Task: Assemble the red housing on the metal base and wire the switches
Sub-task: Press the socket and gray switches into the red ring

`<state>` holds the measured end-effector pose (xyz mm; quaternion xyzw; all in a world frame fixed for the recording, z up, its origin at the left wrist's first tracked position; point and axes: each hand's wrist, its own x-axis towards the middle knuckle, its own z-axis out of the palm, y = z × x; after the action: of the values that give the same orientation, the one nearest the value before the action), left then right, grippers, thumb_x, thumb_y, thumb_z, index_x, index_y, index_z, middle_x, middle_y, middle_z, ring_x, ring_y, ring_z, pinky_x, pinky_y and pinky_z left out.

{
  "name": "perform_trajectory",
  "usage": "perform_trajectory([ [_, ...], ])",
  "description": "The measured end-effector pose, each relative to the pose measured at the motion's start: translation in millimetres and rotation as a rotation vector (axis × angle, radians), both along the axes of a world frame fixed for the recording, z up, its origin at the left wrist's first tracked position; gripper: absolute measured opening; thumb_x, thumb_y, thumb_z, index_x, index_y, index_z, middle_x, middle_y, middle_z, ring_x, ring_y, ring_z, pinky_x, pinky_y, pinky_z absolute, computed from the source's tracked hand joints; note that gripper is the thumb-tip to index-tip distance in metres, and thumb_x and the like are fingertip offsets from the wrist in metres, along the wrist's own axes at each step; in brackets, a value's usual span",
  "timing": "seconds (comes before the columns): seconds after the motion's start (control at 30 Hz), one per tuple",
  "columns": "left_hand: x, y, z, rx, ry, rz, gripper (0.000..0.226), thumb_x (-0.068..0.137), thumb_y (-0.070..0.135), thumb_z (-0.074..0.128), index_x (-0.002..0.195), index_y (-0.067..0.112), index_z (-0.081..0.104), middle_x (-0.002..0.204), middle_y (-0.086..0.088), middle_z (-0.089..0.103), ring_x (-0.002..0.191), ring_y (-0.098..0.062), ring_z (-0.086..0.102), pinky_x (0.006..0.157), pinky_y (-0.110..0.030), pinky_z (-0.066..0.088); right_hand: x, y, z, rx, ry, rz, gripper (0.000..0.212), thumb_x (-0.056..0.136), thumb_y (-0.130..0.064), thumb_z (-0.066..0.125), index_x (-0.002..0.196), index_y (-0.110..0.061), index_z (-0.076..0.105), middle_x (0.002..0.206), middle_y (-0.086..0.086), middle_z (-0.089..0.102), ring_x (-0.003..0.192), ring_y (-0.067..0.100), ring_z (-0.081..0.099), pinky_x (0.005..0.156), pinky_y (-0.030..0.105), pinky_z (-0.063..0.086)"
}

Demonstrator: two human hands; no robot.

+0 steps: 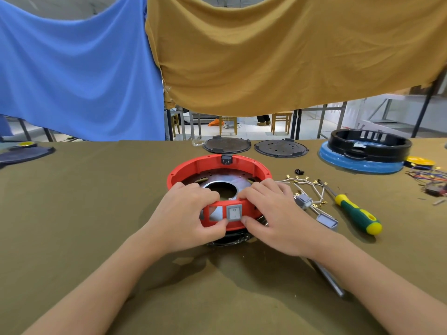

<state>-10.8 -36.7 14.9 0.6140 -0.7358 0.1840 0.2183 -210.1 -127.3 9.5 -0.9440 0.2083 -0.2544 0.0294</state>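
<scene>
A round red housing (pixel 208 165) sits on a metal base (pixel 225 183) with a central hole, at the middle of the table. A grey rocker switch (pixel 234 213) fills the right slot of the housing's near wall; the left slot beside it is an open window. My left hand (pixel 186 218) grips the near wall from the left, thumb under the switch. My right hand (pixel 271 213) grips it from the right, fingers over the rim, thumb at the switch's lower corner. Two loose grey switches (pixel 303 200) (pixel 326 222) lie to the right among white wires (pixel 312 189).
A green and yellow screwdriver (pixel 355 213) lies right of the wires. Two dark round plates (pixel 227 145) (pixel 280 148) sit at the back, a black ring on a blue disc (pixel 362 151) at back right, coloured wires (pixel 430 180) at the far right. A metal tool (pixel 331 279) lies under my right forearm.
</scene>
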Motion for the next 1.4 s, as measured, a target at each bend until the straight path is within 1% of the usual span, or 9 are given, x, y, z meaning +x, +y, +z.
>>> perform_trajectory([
  [0.2,3.1,2.1,2.1,0.042,0.014,-0.029,0.042,0.079,0.054,0.051,0.063,0.017,0.042,0.056,0.001,0.043,0.060,-0.016,0.042,0.062,-0.031,0.035,0.5,-0.6,-0.2,0.032,-0.006,0.007,0.025,0.097,-0.039,0.049,0.121,-0.033,0.051,0.105,-0.024,0.041,0.107,0.000,0.031,0.110,0.033,0.019],
  [0.37,6.0,2.8,5.6,0.077,0.070,-0.082,0.037,0.086,0.053,0.045,0.066,0.022,0.045,0.058,0.007,0.043,0.062,-0.013,0.044,0.062,-0.028,0.033,0.3,-3.2,0.2,0.113,-0.034,0.023,0.028,0.101,-0.044,0.036,0.119,-0.033,0.055,0.101,-0.029,0.044,0.108,-0.002,0.036,0.107,0.032,0.021],
  [0.6,0.2,0.2,1.8,0.045,0.118,-0.046,0.042,0.089,0.052,0.038,0.060,0.022,0.039,0.055,0.002,0.043,0.059,-0.016,0.045,0.063,-0.031,0.034,2.5,-3.9,3.6,0.113,-0.047,-0.013,0.028,0.103,-0.041,0.039,0.116,-0.032,0.061,0.092,-0.035,0.042,0.102,-0.003,0.036,0.101,0.031,0.025],
  [0.7,-0.9,-2.3,0.4,0.029,0.138,-0.034,0.043,0.087,0.050,0.040,0.059,0.018,0.040,0.054,-0.002,0.043,0.058,-0.019,0.045,0.059,-0.032,0.030,3.7,-1.6,3.7,0.091,-0.049,-0.031,0.028,0.103,-0.041,0.038,0.117,-0.033,0.062,0.095,-0.030,0.045,0.104,-0.001,0.038,0.100,0.030,0.027],
  [0.93,2.6,1.1,1.4,0.035,0.083,-0.060,0.041,0.089,0.055,0.040,0.064,0.022,0.043,0.056,0.003,0.045,0.059,-0.015,0.046,0.064,-0.034,0.039,0.7,-3.5,1.7,0.116,-0.049,0.010,0.029,0.103,-0.040,0.041,0.123,-0.030,0.060,0.110,-0.023,0.052,0.111,0.000,0.038,0.102,0.031,0.030],
  [1.07,-0.6,0.9,-0.2,0.026,0.075,-0.028,0.042,0.089,0.060,0.038,0.071,0.025,0.053,0.061,0.007,0.052,0.063,-0.011,0.049,0.066,-0.033,0.041,-1.7,-10.2,3.4,0.169,-0.147,0.029,0.028,0.102,-0.035,0.045,0.125,-0.026,0.060,0.117,-0.020,0.053,0.116,-0.001,0.039,0.098,0.019,0.033],
  [1.13,0.0,2.7,2.2,0.015,0.127,-0.048,0.035,0.087,0.060,0.043,0.079,0.028,0.056,0.068,0.012,0.054,0.068,-0.008,0.051,0.062,-0.025,0.042,-6.2,-18.8,8.1,0.154,-0.291,-0.101,0.024,0.101,-0.029,0.048,0.119,-0.023,0.062,0.112,-0.015,0.055,0.111,0.002,0.044,0.093,0.015,0.033],
  [1.23,5.6,7.6,8.5,0.053,0.181,-0.116,0.021,0.085,0.052,0.048,0.089,0.032,0.054,0.078,0.016,0.052,0.077,-0.009,0.052,0.063,-0.022,0.042,-22.2,-37.5,13.0,0.094,-0.345,-0.455,0.018,0.098,-0.022,0.051,0.111,-0.018,0.062,0.098,-0.007,0.054,0.099,0.013,0.051,0.085,0.026,0.042],
  [1.4,13.1,10.6,15.8,0.136,0.164,-0.131,0.019,0.087,0.039,0.045,0.083,0.027,0.059,0.072,0.010,0.057,0.071,-0.010,0.052,0.066,-0.034,0.044,-32.8,-50.6,6.1,0.205,0.113,-0.749,0.026,0.092,-0.029,0.058,0.115,-0.015,0.058,0.101,0.003,0.055,0.093,0.022,0.046,0.080,0.033,0.044],
])
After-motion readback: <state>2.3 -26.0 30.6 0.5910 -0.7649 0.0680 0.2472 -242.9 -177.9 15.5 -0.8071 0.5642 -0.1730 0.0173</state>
